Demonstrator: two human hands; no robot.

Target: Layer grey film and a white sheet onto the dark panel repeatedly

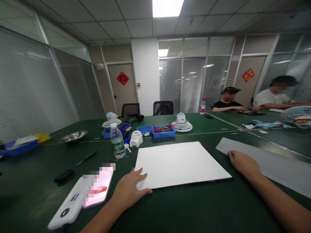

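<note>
A white rectangular board (177, 163) with a dark lower edge lies flat on the green table in front of me. My left hand (131, 186) rests at its near left corner, fingers spread, the tips on the white surface and the thumb along the front edge. To the right, my right hand (244, 163) is closed at the left edge of a pale grey sheet (274, 161), with fingers bent and pressed together. That sheet lies at an angle and runs out of view on the right. My right fingertips are partly hidden.
Left of the board are a water bottle (118, 142), a lit phone (99, 187), a white device (69, 204), a black case (64, 175) and a screwdriver (86, 157). Behind it stand a blue tray (164, 134) with wires and a small fan (181, 123). Two people sit at the far right.
</note>
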